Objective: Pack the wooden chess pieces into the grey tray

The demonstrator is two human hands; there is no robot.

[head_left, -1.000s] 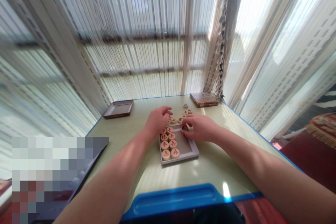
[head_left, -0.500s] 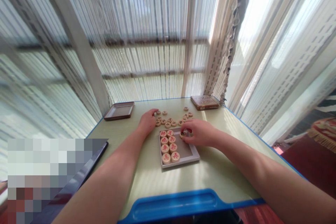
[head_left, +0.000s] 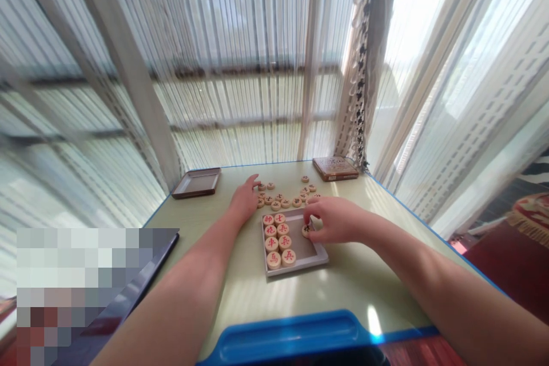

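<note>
A grey-white box tray [head_left: 300, 249] lies in front of me, with two columns of red-lettered Chinese chess pieces [head_left: 270, 244] along its left side. Inside the tray's right part, my right hand [head_left: 334, 220] pinches a black-lettered chess piece [head_left: 306, 230] between thumb and fingers. Beyond the tray, several black-lettered pieces [head_left: 286, 203] are scattered on the table. My left hand [head_left: 246, 199] rests at their left edge, its fingers apart beside a far piece [head_left: 262, 187]; whether a fingertip touches that piece is unclear.
The pale green table [head_left: 231, 291] has a blue rim with a moulded trough [head_left: 287, 334] at the near edge. A shallow brown-edged lid [head_left: 197, 182] lies far left, a flat brown box [head_left: 335, 168] far right. Curtains [head_left: 240, 137] hang behind. A dark device, partly pixelated, is at left.
My right hand has moved the black-lettered piece slightly right and nearer to me inside the tray. The left hand's fingers have lifted and spread a little by the far piece.
</note>
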